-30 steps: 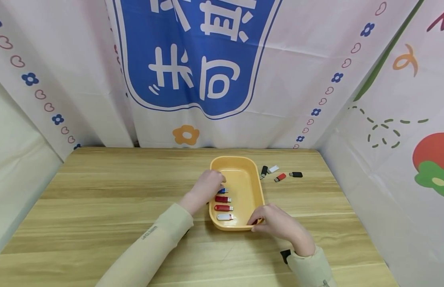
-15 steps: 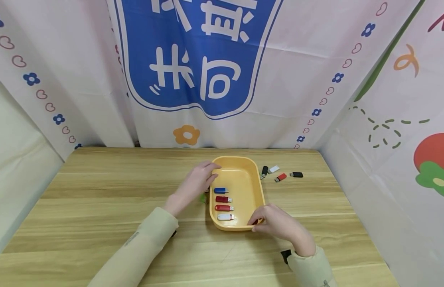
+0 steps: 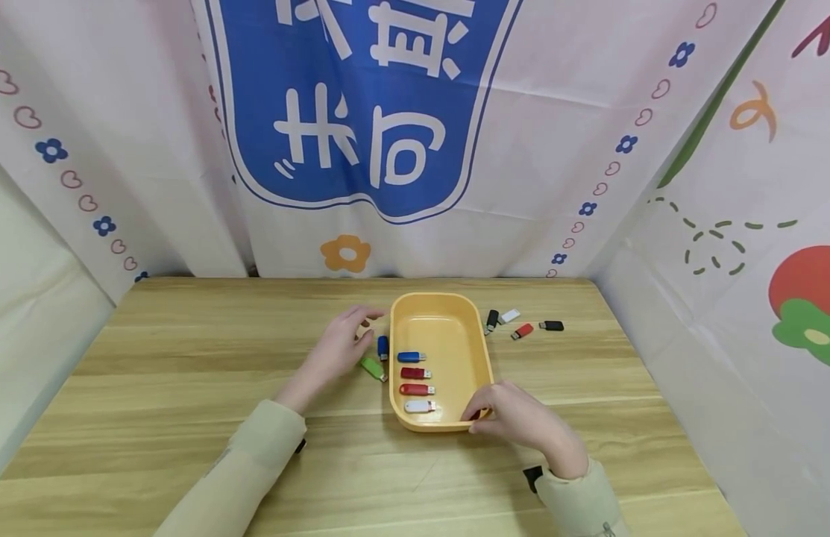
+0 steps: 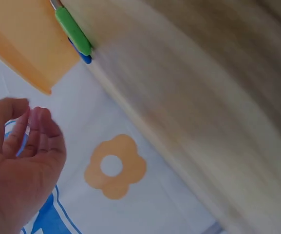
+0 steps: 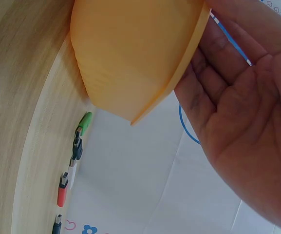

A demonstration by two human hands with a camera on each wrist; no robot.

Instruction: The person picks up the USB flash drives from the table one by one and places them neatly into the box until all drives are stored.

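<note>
My left hand [image 3: 338, 339] hovers left of the yellow tray [image 3: 441, 427], fingers loosely bent, with nothing between them. Below its fingertips a blue USB stick [image 3: 383, 347] and a green USB stick [image 3: 373, 368] lie on the table beside the tray wall. Inside, along the left side, lie a blue USB stick [image 3: 409, 357], a dark red one [image 3: 415, 373], a bright red one [image 3: 417, 389] and a white one [image 3: 419, 406]. My right hand [image 3: 515, 415] grips the tray's near right corner, fingers inside over a dark red thing [image 3: 476, 415], mostly hidden, thumb outside.
On the table [image 3: 186, 373], right of the tray, lie a black USB stick [image 3: 492, 321], a white one [image 3: 510, 316], a red one [image 3: 523, 331] and another black one [image 3: 552, 326]. A printed curtain [image 3: 542, 149] hangs behind the table.
My left hand has let go of the blue USB stick inside the tray and moved left, out past the rim. The green and second blue sticks now show. My right hand stays put.
</note>
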